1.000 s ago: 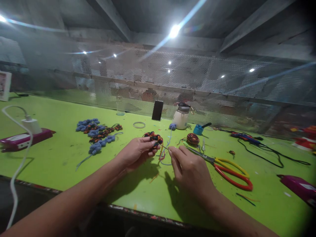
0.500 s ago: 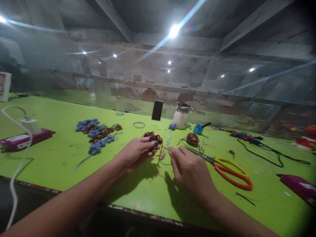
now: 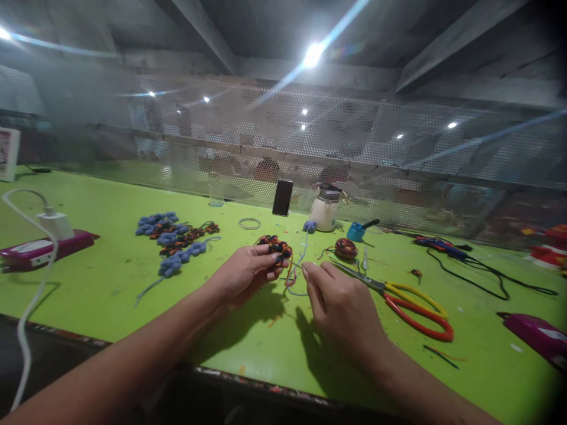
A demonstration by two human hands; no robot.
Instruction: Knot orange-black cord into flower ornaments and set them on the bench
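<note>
Worktable seen from the wearer's head, near to far. The right hand (image 3: 343, 298) has its thumb and forefinger brought together on a slim tool (image 3: 296, 265), whose far end points into a multicoloured yarn piece (image 3: 278, 248). The left hand (image 3: 241, 271) pinches this piece between thumb and fingers, above the green tabletop (image 3: 248, 360) and near its middle. To the right lie yarn snippets (image 3: 440, 357) and scissors (image 3: 416, 310) with one yellow and one orange-red handle loop, their blades directed away. To the left, blue and multicoloured crocheted pieces (image 3: 177, 260) form a loose group. Beyond the right hand rests a ball of dark variegated yarn (image 3: 346, 249). Farther back stands a small teal pot (image 3: 355, 232); a dark stick (image 3: 371, 224) slants up at its rim, and its contents cannot be made out. Near it, a pale jug (image 3: 324, 215) wears a grey top that hides its contents; a blue yarn ball (image 3: 309, 226) sits against its base. Left of the jug, a phone (image 3: 282, 198) stands upright. Farther left, a clear cup (image 3: 217, 198) is too faint to show any filling. A perforated screen (image 3: 248, 127) closes the rear.
</note>
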